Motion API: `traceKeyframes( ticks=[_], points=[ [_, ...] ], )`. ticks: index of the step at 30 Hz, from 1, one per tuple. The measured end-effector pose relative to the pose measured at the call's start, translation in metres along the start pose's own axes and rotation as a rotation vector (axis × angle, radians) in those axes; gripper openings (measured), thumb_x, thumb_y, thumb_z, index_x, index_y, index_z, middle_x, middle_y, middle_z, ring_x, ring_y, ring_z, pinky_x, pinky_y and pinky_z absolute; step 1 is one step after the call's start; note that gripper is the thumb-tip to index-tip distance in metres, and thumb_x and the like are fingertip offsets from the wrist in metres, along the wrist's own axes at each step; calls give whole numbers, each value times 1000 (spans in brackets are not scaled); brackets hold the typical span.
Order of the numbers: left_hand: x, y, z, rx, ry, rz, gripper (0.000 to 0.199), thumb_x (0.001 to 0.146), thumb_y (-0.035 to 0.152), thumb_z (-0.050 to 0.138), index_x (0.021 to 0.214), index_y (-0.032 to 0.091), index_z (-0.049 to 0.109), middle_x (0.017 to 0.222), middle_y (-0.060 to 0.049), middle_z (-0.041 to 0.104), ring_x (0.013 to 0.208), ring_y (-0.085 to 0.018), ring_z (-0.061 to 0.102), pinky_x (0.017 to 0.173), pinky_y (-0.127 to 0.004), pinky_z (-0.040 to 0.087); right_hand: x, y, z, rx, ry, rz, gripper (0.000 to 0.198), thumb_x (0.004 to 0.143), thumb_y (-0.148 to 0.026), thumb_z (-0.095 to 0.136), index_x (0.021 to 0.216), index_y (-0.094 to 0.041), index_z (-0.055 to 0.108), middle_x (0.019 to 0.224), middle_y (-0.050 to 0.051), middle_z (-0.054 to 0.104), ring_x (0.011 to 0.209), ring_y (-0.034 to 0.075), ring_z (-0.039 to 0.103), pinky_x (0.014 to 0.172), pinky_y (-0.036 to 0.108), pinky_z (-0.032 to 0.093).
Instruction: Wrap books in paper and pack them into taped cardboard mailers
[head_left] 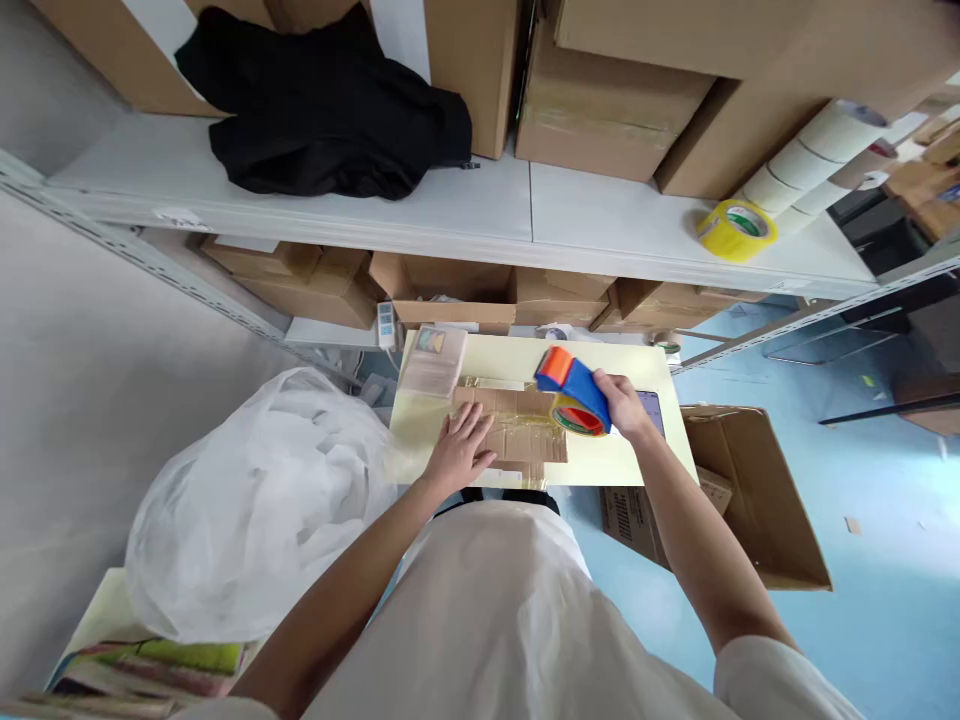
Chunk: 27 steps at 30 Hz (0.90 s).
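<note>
A flat piece of brown cardboard [517, 440] with shiny tape across it lies on the pale yellow tabletop [652, 362]. My left hand [459, 447] rests on its left side, fingers spread and flat. Above the cardboard's right end, my right hand [621, 402] grips a blue and orange tape dispenser [585, 390] loaded with a roll of yellowish tape [574, 415]. A dark-screened phone [651, 408] lies beyond that hand, partly hidden by it. Near the table's back left corner sits a clear plastic-wrapped pack [435, 360].
A large white plastic bag [262, 500] bulges at the left. An open cardboard box [757, 490] stands on the floor at the right. On the shelf [487, 205] ahead are black clothing [322, 110], cartons [600, 110] and a yellow tape roll [736, 230].
</note>
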<state>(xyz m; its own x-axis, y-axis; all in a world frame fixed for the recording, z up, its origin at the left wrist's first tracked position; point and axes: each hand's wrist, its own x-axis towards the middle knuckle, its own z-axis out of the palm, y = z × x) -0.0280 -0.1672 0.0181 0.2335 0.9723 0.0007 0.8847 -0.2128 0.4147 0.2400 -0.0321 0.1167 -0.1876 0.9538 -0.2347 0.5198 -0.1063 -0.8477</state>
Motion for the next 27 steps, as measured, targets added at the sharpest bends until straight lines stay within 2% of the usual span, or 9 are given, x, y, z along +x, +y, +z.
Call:
traceKeyframes(
  ticks=[3,6,8,11,14,16,20,23,27],
  points=[
    [-3,2,-3,-56,-14,-23,59,86,39,50,140,20,38,151,-12,29,141,-31,19,110,-56,19,9,-14,26,-214,-238,-83,57,75,-71,44,50,-20,39,48,-3,36,50,10,33,48,26,28],
    [-2,7,-11,-230,35,-121,64,82,34,56,142,23,34,146,-12,39,138,-31,28,111,-58,17,13,-8,38,-379,-255,-143,59,76,-71,42,48,-20,37,48,-3,35,50,10,31,49,26,28],
    [4,12,-18,-450,156,-227,66,82,33,56,142,22,30,139,-13,48,132,-29,40,110,-56,22,13,-1,37,-402,-254,-151,59,77,-71,40,49,-20,38,49,-3,36,51,10,31,50,26,29],
    [21,20,-26,-938,303,-430,57,83,37,57,135,21,39,128,-14,56,115,-24,57,100,-43,41,14,8,32,-382,-271,-159,59,78,-71,37,50,-19,38,50,-3,34,51,10,31,49,26,29],
    [41,28,-31,-1456,100,-621,47,81,47,60,118,19,53,112,-11,64,93,-19,67,80,-31,51,14,12,30,-358,-270,-154,59,78,-71,36,50,-20,36,50,-3,32,50,10,29,48,26,28],
    [52,31,-31,-1608,-46,-666,43,78,51,63,105,18,59,97,-7,68,81,-15,68,71,-26,51,13,13,30,-343,-276,-152,58,79,-71,37,50,-20,36,50,-3,32,50,10,29,47,25,27],
    [65,30,-27,-1451,-29,-629,30,81,44,60,92,16,64,74,-2,66,62,-9,63,62,-21,48,10,14,29,-333,-274,-170,57,80,-69,37,52,-19,37,50,-3,33,50,10,30,47,25,28],
    [67,27,-25,-1181,11,-561,23,86,34,50,83,16,65,63,0,64,56,-10,61,59,-23,48,9,14,29,-336,-279,-203,56,81,-67,36,51,-20,37,50,-3,33,50,10,30,47,25,28],
    [65,28,-22,-991,106,-534,17,80,24,54,66,18,61,54,1,59,51,-12,59,55,-24,44,7,12,30,-400,-264,-249,55,83,-64,35,50,-20,37,49,-3,35,50,10,32,48,25,29]
  ],
)
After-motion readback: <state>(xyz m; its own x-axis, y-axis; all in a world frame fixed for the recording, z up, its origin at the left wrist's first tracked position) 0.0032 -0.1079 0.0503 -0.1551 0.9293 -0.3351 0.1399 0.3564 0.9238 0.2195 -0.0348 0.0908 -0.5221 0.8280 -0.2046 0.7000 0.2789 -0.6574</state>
